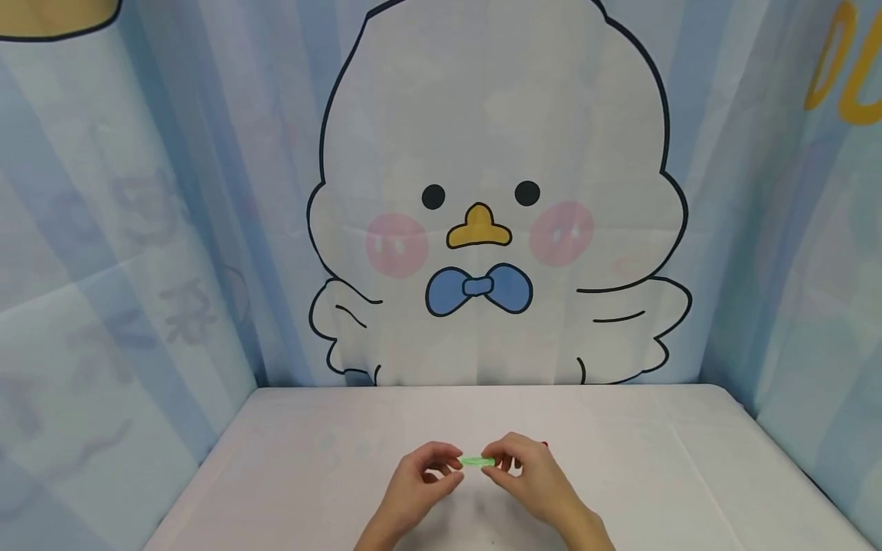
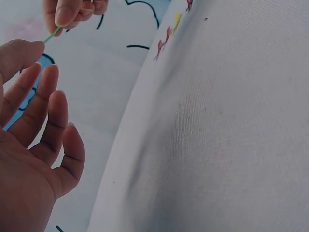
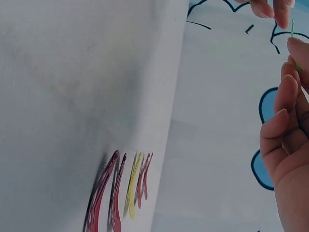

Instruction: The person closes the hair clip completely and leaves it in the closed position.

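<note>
Between the two hands is a slim green hair clip (image 1: 477, 461), level in the head view. Its right end is pinched between thumb and fingers of my right hand (image 1: 537, 478). My left hand (image 1: 416, 484) is at the other end, thumb and fingertips right around the tip. In the left wrist view, its thumb and index finger stand apart and the other fingers are spread and gently bent. The green hair clip (image 3: 292, 28) shows edge-on in the right wrist view, partly hidden by the right thumb.
On the white table (image 1: 331, 428), red clips (image 3: 100, 198) and a yellow clip (image 3: 131, 188) lie in a row beyond the right hand, which mostly hides them in the head view. A printed curtain (image 1: 482, 115) with a cartoon bird hangs behind the table, with more cloth at both sides.
</note>
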A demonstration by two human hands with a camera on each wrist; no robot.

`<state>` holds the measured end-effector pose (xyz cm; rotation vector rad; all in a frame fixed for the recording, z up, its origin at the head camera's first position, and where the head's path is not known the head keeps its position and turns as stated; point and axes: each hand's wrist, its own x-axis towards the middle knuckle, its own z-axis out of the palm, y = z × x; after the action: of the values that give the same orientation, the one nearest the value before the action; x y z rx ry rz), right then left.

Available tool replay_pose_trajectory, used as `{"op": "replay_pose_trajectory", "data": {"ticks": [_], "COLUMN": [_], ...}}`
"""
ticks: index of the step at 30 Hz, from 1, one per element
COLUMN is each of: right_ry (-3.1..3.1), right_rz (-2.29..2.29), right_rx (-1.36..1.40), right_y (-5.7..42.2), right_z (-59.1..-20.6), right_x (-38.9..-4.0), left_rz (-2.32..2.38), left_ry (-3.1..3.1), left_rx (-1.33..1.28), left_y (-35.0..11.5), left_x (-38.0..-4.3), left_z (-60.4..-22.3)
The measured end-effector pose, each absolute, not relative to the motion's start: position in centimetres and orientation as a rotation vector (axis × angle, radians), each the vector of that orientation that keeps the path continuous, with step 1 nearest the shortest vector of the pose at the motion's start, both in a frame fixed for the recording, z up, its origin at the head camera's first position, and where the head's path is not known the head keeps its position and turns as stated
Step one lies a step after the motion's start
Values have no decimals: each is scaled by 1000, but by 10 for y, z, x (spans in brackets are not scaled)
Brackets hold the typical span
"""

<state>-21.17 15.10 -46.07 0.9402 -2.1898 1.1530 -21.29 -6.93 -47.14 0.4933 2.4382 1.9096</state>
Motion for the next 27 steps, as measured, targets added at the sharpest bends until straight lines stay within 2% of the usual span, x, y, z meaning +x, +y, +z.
{"op": "replay_pose_trajectory", "data": {"ticks": [27], "right_ry": [-2369], "right_rz": [1186], "right_rx": [757], "right_y": [161], "right_z": [-454], "right_x": [-228], "left_rz": [1833], "left_ry": [2590], "left_rx": [413], "left_y": [-88], "left_x": [-214], "left_z": [-459]}}
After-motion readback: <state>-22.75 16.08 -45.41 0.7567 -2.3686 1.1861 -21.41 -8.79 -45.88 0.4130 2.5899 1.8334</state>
